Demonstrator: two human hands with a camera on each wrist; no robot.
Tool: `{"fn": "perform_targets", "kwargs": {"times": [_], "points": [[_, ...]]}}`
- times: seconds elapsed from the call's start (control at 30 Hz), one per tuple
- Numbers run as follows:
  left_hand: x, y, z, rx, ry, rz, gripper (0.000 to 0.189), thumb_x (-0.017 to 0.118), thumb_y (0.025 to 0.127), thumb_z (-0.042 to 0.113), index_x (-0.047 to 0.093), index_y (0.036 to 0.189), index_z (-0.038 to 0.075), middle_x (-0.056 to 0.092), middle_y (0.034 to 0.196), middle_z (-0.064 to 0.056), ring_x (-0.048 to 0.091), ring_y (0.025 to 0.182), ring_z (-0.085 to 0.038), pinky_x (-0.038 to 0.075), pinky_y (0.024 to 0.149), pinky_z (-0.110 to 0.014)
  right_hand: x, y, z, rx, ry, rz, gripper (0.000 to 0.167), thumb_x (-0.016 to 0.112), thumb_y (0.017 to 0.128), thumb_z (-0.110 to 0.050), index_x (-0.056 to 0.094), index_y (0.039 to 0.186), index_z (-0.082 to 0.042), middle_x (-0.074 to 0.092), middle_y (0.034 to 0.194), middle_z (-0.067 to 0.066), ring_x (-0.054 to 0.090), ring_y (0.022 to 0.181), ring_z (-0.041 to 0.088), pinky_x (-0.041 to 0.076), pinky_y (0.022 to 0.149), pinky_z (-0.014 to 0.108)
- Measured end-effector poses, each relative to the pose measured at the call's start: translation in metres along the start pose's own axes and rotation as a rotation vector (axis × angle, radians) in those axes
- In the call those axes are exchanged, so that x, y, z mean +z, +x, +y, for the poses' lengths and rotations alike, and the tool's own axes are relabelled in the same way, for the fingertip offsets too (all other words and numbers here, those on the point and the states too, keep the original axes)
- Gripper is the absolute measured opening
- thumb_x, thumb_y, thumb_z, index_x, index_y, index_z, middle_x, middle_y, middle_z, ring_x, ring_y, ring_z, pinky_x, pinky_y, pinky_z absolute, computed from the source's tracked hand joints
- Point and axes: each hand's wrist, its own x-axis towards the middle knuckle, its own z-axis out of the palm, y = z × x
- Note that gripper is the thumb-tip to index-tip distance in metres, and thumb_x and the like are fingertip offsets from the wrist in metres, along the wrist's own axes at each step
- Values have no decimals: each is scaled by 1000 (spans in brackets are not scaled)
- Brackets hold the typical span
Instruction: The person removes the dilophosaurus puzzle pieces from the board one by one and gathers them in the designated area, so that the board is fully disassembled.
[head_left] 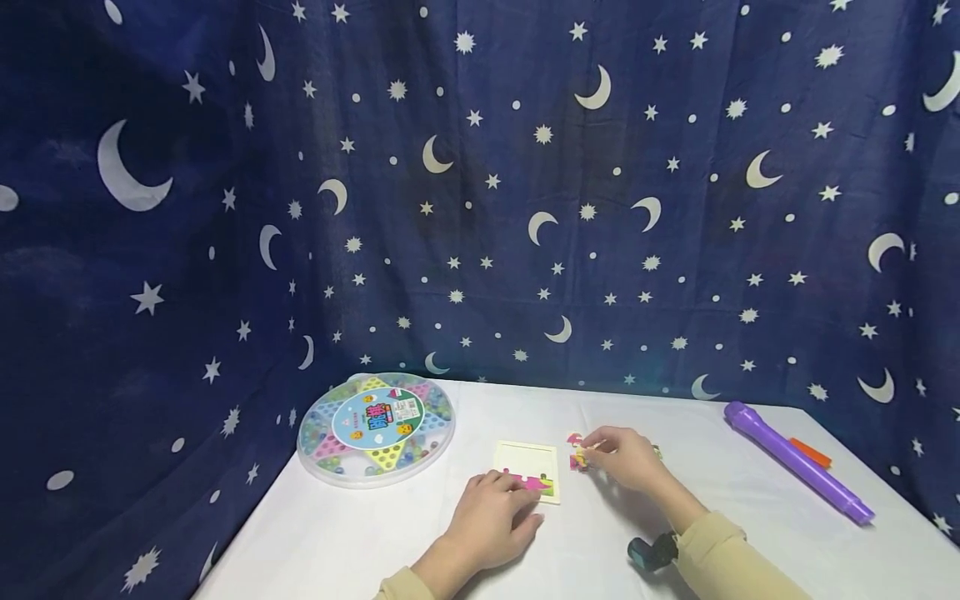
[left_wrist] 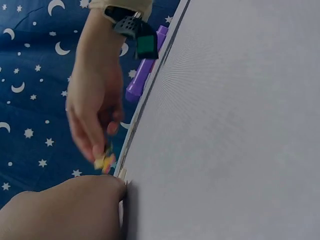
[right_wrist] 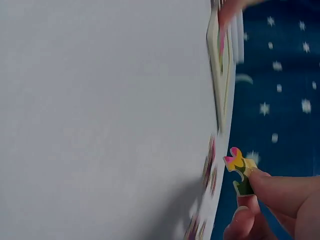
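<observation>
A small jigsaw piece (right_wrist: 233, 161) in yellow, pink and green is pinched between the thumb and fingers of my right hand (head_left: 628, 457), lifted above the white table. Directly left of that hand lies a shallow cream puzzle tray (head_left: 557, 472), with pink and green pieces (head_left: 534, 482) fitted along its near side. My left hand (head_left: 491, 518) rests at the tray's near left corner, fingers loosely bent over the fitted pieces. Loose pieces (right_wrist: 209, 165) lie on the tabletop below my right hand, partly hidden by it in the head view.
A round, clear-lidded board game case (head_left: 442, 450) with coloured marbles sits at the back left. Toward the right edge lie a purple tube (head_left: 798, 462) and an orange item (head_left: 810, 452). Dark blue curtains with stars and moons (head_left: 525, 208) hang behind the table (head_left: 360, 542).
</observation>
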Motion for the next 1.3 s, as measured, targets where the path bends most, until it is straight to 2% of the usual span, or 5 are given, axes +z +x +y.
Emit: {"fn": "perform_targets", "kwargs": {"times": [0.37,0.7,0.8,1.0,1.3], "points": [[3,-6,-3,21,-25,89,25,69,95,41,79,114,28,69,111,7,60,106,-14,51,93,-47,-38,-23,49,164,54,19,26,76,92,-25,71,103,-2,63,71,4,58,56,20,48,47,34],[2,-7,-3,10,-62,121,22,71,94,37,78,112,27,68,111,6,60,106,-14,51,92,-46,-56,-34,68,164,-85,12,35,74,93,-29,71,106,3,69,88,9,60,62,18,50,54,34],[3,-6,-3,-41,-54,170,24,73,92,38,76,111,22,66,109,5,60,105,-15,51,93,-45,-59,-33,72,168,-117,16,34,74,93,-29,71,105,3,70,91,11,61,65,18,51,56,34],[5,-5,-7,-249,4,265,42,75,89,43,70,114,9,65,111,-5,59,110,-25,47,98,-49,-59,-33,68,169,-126,20,23,72,92,-19,70,102,2,67,84,6,60,66,18,51,57,33],[5,-5,-10,-352,-39,190,54,70,90,49,72,120,3,65,121,-15,55,122,-37,35,109,-64,-20,-25,7,-39,-147,7,7,75,88,-15,72,94,-14,66,86,-4,59,81,17,49,73,41]]}}
